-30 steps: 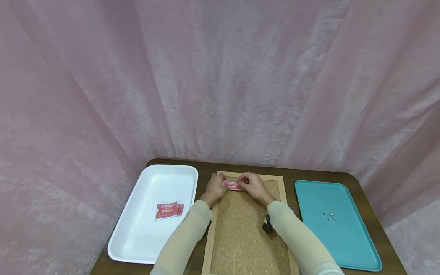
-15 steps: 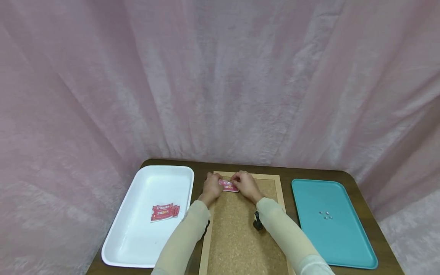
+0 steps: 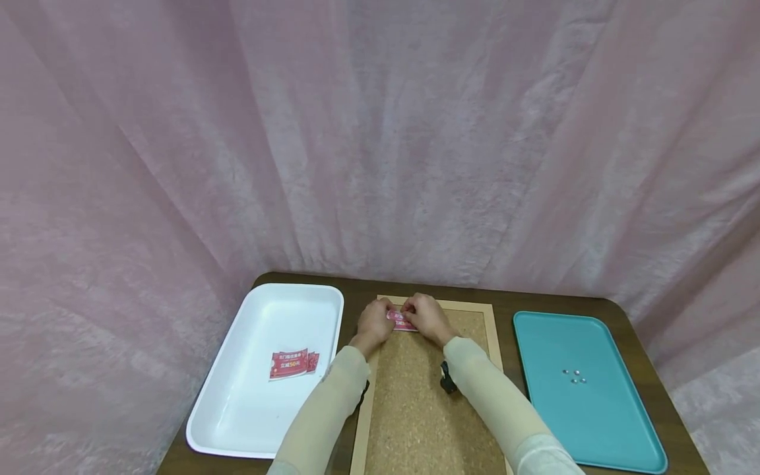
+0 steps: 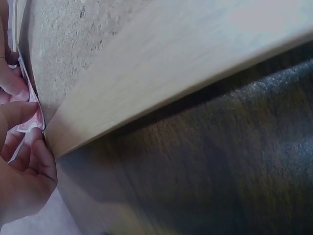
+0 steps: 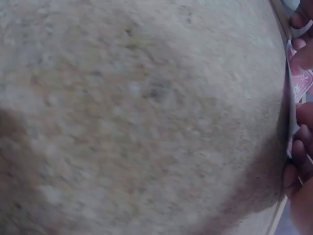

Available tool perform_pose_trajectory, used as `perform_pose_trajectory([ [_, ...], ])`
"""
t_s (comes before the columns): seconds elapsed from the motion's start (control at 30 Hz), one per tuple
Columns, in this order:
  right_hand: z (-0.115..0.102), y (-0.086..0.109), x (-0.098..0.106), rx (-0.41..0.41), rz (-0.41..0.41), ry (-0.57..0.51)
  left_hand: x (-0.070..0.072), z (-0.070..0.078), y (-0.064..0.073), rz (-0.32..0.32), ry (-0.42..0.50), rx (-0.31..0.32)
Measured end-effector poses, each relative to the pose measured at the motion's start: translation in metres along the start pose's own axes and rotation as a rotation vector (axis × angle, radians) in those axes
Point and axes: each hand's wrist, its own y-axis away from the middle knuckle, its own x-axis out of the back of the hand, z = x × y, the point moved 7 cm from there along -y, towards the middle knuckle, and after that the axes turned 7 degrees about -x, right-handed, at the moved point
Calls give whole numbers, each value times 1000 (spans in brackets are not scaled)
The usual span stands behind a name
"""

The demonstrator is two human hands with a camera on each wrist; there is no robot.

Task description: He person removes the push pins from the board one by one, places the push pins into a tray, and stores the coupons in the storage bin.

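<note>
A small red-and-pink printed coupon [image 3: 401,322] lies at the top left of a wood-framed cork board [image 3: 427,396]. My left hand [image 3: 375,322] pinches its left end between thumb and fingers, as the left wrist view shows. My right hand [image 3: 429,318] has curled fingers at the coupon's upper right part and covers some of it. Seen from the right wrist, fingers of both hands meet the coupon [image 5: 302,87] along its edge. Whether anything small sits under my right fingertips is hidden.
To the left stands a white tray [image 3: 237,422] with more red coupons [image 3: 289,364] in it. A teal tray [image 3: 594,422] on the right bears several small silvery pieces [image 3: 574,376]. Behind the dark wooden table [image 3: 356,287] hangs a pink curtain [image 3: 380,165].
My right hand has shifted left along the coupon, from its right end toward its middle, and covers a pale dot seen there earlier. My left hand stays at the left end.
</note>
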Motion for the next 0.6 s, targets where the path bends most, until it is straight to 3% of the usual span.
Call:
perform_pose_trajectory([
  [0.3,0,-5,-5,-50,-127,62,-1,2,1,3,36,-30],
  [0.6,-4,-13,-9,-53,-204,165,-3,0,-1,14,35,-31],
])
